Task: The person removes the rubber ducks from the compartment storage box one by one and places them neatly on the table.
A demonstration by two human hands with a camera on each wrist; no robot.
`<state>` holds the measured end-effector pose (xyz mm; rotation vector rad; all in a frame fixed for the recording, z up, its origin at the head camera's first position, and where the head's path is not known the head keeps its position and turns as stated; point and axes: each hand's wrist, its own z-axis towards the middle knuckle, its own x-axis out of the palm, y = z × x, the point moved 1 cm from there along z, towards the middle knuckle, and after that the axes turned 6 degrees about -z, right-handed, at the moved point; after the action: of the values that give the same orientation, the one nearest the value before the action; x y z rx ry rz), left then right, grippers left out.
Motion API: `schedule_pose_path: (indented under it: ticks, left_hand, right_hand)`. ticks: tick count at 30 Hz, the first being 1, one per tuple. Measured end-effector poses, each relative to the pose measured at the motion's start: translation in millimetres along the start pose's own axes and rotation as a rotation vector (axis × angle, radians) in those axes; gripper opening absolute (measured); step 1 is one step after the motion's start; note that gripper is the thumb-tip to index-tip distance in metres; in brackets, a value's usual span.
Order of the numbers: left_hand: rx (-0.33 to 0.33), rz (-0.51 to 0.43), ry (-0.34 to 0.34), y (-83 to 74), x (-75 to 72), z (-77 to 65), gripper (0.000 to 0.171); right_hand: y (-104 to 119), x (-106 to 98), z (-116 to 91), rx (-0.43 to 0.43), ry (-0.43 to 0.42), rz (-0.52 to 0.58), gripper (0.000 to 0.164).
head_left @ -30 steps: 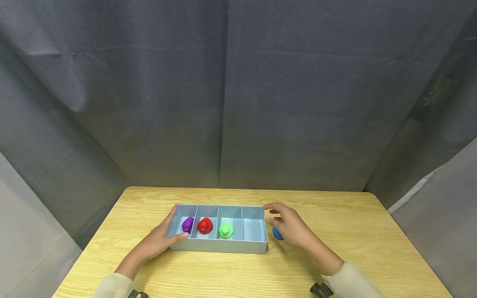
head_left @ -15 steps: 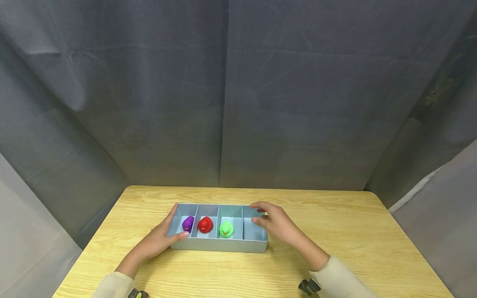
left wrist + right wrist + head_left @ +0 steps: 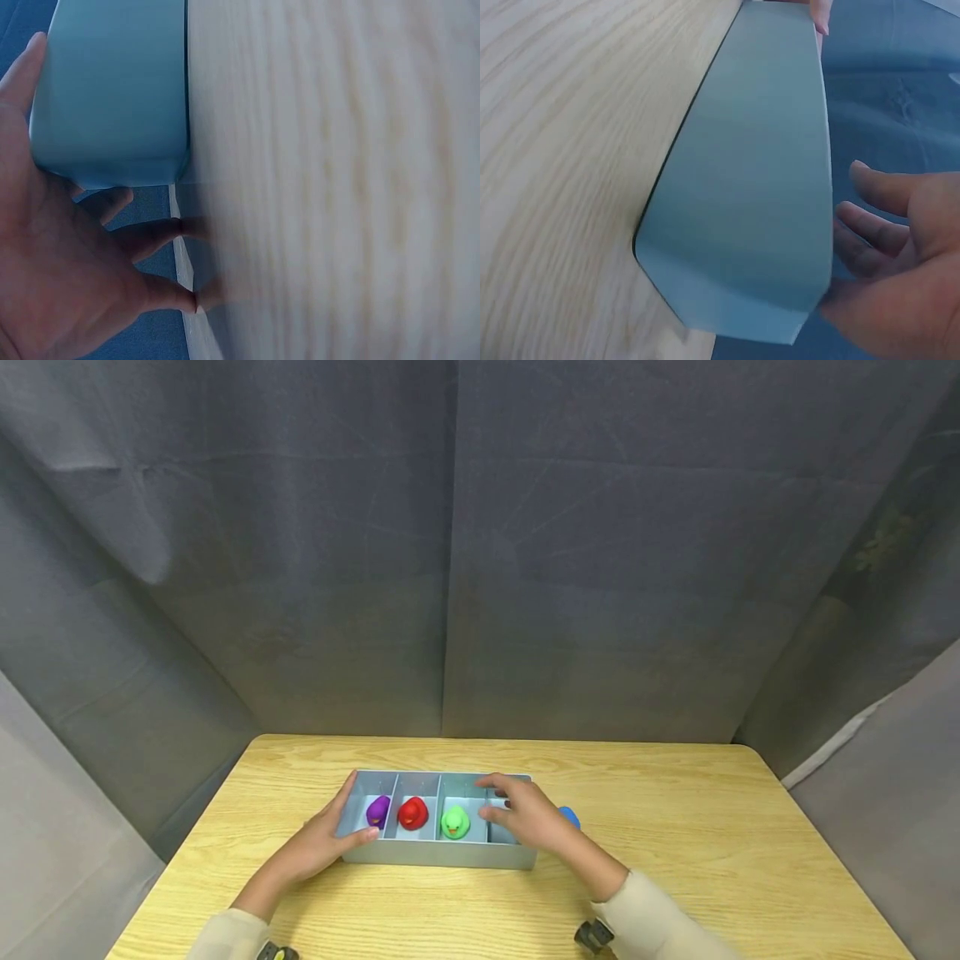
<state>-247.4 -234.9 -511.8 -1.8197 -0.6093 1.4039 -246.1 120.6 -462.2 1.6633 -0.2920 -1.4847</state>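
Observation:
A grey-blue tray (image 3: 442,855) with compartments in a row lies on the table. My left hand (image 3: 315,845) holds its left end, thumb over the front rim and fingers along the end wall; in the left wrist view some fingertips meet the tabletop. Inside, from left to right, sit a purple duck (image 3: 378,811), a red rubber duck (image 3: 412,814) and a light green rubber duck (image 3: 455,822). Over the rightmost compartment hovers my right hand (image 3: 528,814), thumb and fingers apart with nothing between them. A blue object (image 3: 570,816) peeks out behind my right wrist, mostly hidden.
The wooden table (image 3: 675,827) extends on both sides of the tray. Grey curtains (image 3: 600,568) hang behind it and at the sides. Each wrist carries a dark device; the right one (image 3: 594,935) shows near the cuff.
My right hand has moved left from beside the blue object, past the tray's right end, to above the rightmost compartment. My left hand, the tray and the ducks have stayed put.

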Motion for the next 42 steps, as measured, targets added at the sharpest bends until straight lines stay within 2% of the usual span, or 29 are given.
schedule_pose_path:
  ticks: [14, 26, 37, 42]
  left_hand:
    - [0.009, -0.005, -0.003, 1.2, 0.2, 0.8, 0.107]
    - [0.015, 0.001, -0.005, 1.4, -0.1, 0.4, 0.107]
    - [0.034, -0.004, 0.015, 0.9, 1.6, 6.0, 0.106]
    - [0.023, 0.005, 0.013, 5.3, 1.0, 3.0, 0.105]
  right_hand:
    - [4.1, 29.1, 15.8, 0.007, 0.039, -0.048, 0.047]
    - [1.2, 45.7, 22.6, -0.016, -0.024, -0.146, 0.04]
    - [3.2, 47.4, 20.2, 0.097, -0.063, -0.204, 0.03]
    - [5.5, 50.8, 19.8, 0.105, -0.043, -0.202, 0.026]
